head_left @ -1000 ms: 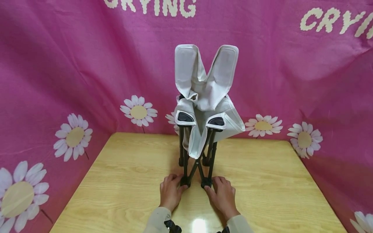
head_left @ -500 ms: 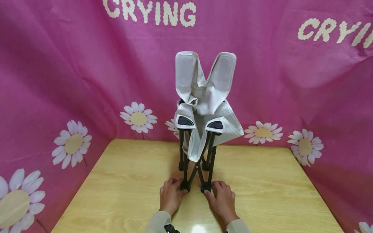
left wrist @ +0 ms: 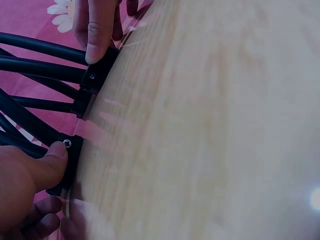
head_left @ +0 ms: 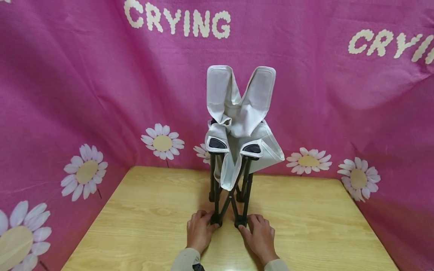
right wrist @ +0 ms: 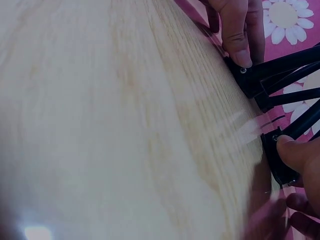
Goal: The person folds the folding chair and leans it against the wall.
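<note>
A folding camp chair (head_left: 251, 109) with a pale grey fabric seat and black crossed legs stands upright and mostly folded on the wooden table. My left hand (head_left: 199, 231) pinches its front left foot (head_left: 216, 219), thumb on the near side, fingers behind. At the front right foot (head_left: 240, 221), my right hand (head_left: 260, 237) grips in the same manner. Close up in the left wrist view, the left thumb (left wrist: 56, 156) lies beside a screw on the black foot. The right thumb (right wrist: 290, 150) presses on the other foot in the right wrist view. Some fingertips are hidden behind the feet.
The light wooden table (head_left: 162, 199) reaches back to a pink cloth (head_left: 169, 82) printed with daisies and white letters. Cloth also hangs along both sides. The chair's fabric top stands close in front of the back cloth.
The whole head view has shifted, so chair, hands and table sit slightly lower in it. Both hands keep their hold on the front feet, and the chair looks unchanged.
</note>
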A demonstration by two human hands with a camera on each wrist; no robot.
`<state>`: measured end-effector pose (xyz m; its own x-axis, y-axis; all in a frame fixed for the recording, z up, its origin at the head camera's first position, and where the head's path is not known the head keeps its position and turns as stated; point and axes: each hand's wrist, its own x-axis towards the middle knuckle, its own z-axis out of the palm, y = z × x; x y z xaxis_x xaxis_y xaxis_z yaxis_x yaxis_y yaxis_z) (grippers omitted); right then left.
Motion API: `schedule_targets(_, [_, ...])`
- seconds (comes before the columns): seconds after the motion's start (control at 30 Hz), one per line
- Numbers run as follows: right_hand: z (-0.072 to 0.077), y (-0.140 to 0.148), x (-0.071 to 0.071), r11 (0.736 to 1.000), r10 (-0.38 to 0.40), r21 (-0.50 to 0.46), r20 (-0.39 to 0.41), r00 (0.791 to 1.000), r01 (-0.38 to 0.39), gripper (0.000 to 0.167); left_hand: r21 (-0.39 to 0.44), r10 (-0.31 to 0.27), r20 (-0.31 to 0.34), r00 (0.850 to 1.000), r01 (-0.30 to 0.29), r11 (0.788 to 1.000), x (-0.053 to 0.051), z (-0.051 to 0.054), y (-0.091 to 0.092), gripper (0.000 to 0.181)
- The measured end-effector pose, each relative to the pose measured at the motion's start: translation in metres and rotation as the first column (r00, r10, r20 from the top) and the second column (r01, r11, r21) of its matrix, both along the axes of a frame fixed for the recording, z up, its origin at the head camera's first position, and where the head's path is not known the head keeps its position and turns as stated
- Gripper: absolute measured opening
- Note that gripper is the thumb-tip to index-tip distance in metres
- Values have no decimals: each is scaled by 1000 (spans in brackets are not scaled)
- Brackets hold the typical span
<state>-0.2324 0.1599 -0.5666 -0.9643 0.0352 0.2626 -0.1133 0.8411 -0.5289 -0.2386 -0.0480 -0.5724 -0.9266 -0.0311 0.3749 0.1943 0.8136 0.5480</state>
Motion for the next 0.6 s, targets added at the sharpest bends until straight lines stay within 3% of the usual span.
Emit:
schedule_targets(0.43, [-3, 2, -10, 1000, -1, -17, 15, 1000, 1, 38, 11, -6, -14, 1000, 6, 1000, -9, 0, 1, 43])
schedule_targets(0.6, [-5, 2, -13, 1000, 1, -21, 14, 1000, -1, 38, 23, -3, 9, 1000, 3, 1000, -11, 2, 2, 44])
